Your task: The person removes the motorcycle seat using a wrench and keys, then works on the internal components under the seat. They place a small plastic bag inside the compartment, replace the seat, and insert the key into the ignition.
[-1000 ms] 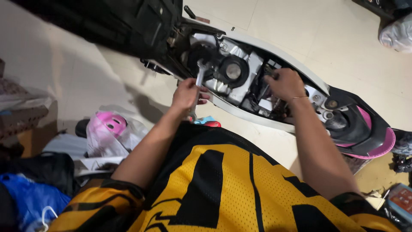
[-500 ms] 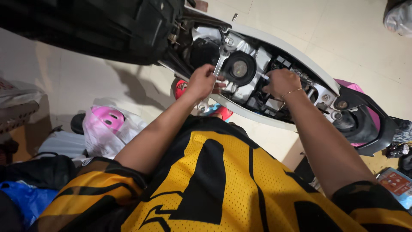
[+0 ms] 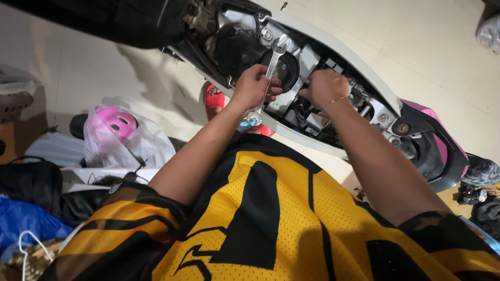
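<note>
Nearest, at eight o'clock, a pink helmet (image 3: 115, 120) sits bagged on the floor. Ahead, the left hand (image 3: 253, 86) grips a wrench (image 3: 271, 73) mid-shaft, upright for leverage, head toward twelve. At one o'clock, the right hand (image 3: 325, 87) is curled into the open scooter bay (image 3: 307, 62), steadying parts.
</note>
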